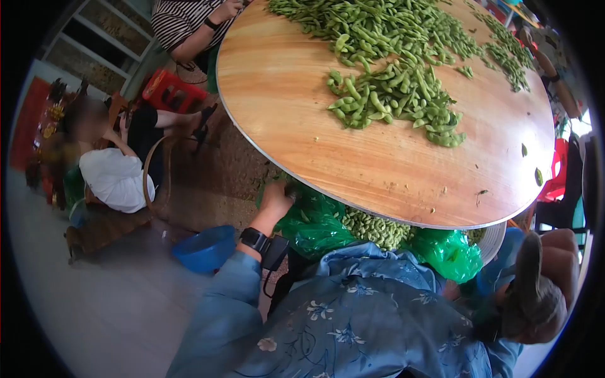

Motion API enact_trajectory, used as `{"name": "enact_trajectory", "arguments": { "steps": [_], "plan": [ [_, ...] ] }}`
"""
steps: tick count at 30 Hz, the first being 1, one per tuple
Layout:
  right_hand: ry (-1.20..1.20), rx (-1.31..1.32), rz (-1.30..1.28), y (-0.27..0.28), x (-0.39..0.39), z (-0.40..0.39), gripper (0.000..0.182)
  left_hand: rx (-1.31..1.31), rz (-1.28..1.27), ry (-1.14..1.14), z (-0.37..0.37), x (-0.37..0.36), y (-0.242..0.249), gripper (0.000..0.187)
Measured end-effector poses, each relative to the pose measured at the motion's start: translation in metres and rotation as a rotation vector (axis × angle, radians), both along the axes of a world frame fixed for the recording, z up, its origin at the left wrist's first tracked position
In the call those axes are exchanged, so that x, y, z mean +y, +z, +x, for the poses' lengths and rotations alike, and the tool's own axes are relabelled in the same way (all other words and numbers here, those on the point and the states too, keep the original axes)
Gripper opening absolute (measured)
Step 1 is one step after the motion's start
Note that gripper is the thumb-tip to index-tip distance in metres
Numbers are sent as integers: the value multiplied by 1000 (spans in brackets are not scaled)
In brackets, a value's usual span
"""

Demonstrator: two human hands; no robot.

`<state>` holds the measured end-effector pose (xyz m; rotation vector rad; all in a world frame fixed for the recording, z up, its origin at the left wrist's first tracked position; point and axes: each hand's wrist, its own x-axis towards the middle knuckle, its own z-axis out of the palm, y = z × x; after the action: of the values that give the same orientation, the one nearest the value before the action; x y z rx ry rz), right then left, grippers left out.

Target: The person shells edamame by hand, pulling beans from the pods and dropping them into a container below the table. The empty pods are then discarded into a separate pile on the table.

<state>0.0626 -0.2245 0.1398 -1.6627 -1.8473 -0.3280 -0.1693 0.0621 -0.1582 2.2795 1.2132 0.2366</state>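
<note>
My left hand (276, 196), with a black band on its wrist, is closed at the table's near left edge, beside a green plastic bag (312, 223); what its fingers hold is too dark to make out. At the far right, close to the camera, my right hand (543, 293) is raised with bent fingers around something greyish that I cannot identify. Shelled green beans (378, 230) lie below the table edge, between the bag and another green plastic part (450, 253). Green pods (394, 94) are heaped on the round wooden table (277, 94).
A blue basin (205, 249) stands on the floor at left. Beyond it a person in white (116, 176) sits near a basket handle (149, 167). A red stool (170, 91) and a striped sleeve (183, 25) are upper left. Another person's arm (564, 91) is upper right.
</note>
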Motion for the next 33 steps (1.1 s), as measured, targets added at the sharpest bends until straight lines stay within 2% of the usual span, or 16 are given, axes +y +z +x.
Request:
{"name": "enact_trajectory", "arguments": {
  "steps": [4, 5, 7, 8, 13, 15, 19, 20, 22, 24, 25, 27, 29, 31, 32, 33],
  "plan": [
    [73, 65, -96, 12, -9, -8, 28, 77, -62, -43, 6, -4, -21, 22],
    [-293, -126, -116, 6, -11, -26, 22, 83, -63, -81, 6, -5, -28, 22],
    [-1018, -520, -152, -5, -13, -53, 32, 91, -67, -128, 5, -3, -41, 22],
    [-1027, -520, -160, -8, -14, -54, 32, 47, -70, -119, 3, -2, -47, 21],
    [-627, -251, -19, -20, -25, -29, 20, 103, 1, -183, 9, -2, -37, 20],
    [-459, -145, 29, -23, -28, -16, 25, 122, 88, -276, 10, -1, -38, 20],
    [-81, 59, 31, -37, -10, 1, 38, 113, 49, -245, 7, -1, -29, 20],
    [-84, 210, 138, -61, -11, 5, 34, 85, -6, -148, 4, -2, -22, 21],
    [-148, 255, 28, -78, -16, 12, 23, 56, -63, -52, -4, 1, -21, 22],
    [-217, 309, -77, -94, -24, 17, 20, -124, -72, 65, -16, 6, -27, 23],
    [-243, 331, -119, -103, -27, 18, 20, -124, -77, 57, -10, -2, -15, 23],
    [-258, 396, -114, -119, -33, 18, 21, -438, -261, -17, 2, -23, 9, 23],
    [-281, 521, -277, -129, -38, 15, 22, -387, -457, -117, 12, -43, 17, 23],
    [-218, 581, -391, -141, -42, 13, 18, -168, -190, -278, 18, -51, 25, 27],
    [-180, 557, -495, -146, -45, 16, 16, -170, -192, -285, 16, -52, 23, 27],
    [-142, 531, -598, -151, -49, 19, 15, -118, 1, -337, 12, -52, 20, 28]
  ]
}}
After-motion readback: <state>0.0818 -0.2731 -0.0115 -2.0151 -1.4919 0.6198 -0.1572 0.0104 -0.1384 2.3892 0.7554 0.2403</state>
